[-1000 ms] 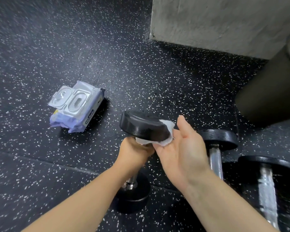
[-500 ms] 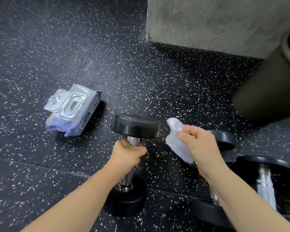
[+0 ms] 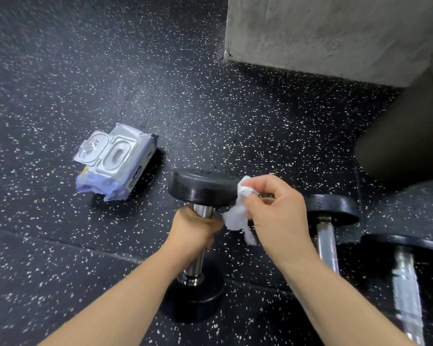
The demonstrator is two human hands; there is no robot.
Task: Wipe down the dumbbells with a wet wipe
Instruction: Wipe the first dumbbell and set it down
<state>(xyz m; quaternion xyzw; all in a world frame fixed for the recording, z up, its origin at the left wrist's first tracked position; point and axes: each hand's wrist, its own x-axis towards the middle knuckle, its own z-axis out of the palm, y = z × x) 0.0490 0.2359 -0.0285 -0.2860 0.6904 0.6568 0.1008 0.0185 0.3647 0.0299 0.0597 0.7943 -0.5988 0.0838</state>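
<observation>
A black dumbbell (image 3: 201, 187) with a chrome handle stands on end on the floor. My left hand (image 3: 194, 227) grips its handle just under the top head. My right hand (image 3: 276, 213) pinches a crumpled white wet wipe (image 3: 238, 216) against the right side of that top head. Two more dumbbells lie on the floor to the right, one (image 3: 329, 211) just behind my right hand and another (image 3: 405, 283) near the right edge.
A pack of wet wipes (image 3: 114, 162) with its lid flipped open lies on the speckled black rubber floor to the left. A concrete block (image 3: 335, 33) rises at the back. A dark cylinder (image 3: 408, 136) lies at the right.
My right hand wiped the top head with its palm, lifted off with the wipe pinched, and has now come back to the head's right side. The dumbbell went from tilted to upright.
</observation>
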